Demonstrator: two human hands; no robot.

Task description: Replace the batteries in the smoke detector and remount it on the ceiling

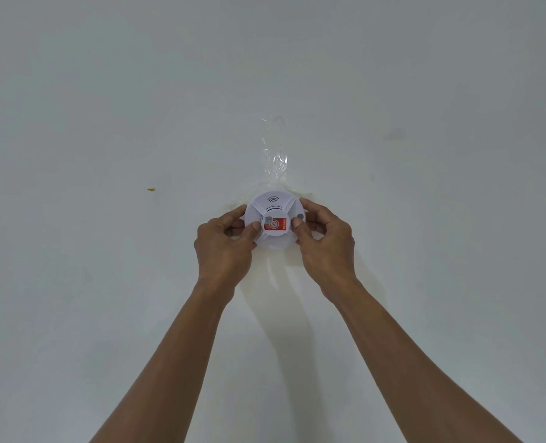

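Gripping the smoke detector [273, 222] against the ceiling [105, 123] with both left hand [225, 243] and right hand [324, 239], fingers curled around its rim, either dismounting or remounting — cannot tell which.

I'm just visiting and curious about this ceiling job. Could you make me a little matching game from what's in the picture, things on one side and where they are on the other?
Things:
1. smoke detector
2. clear tape
3. red label
4. orange speck

Places:
A. far left on the ceiling
B. gripped between the left hand and right hand
C. stuck above the detector
D. detector's centre

Pairs: 1-B, 2-C, 3-D, 4-A
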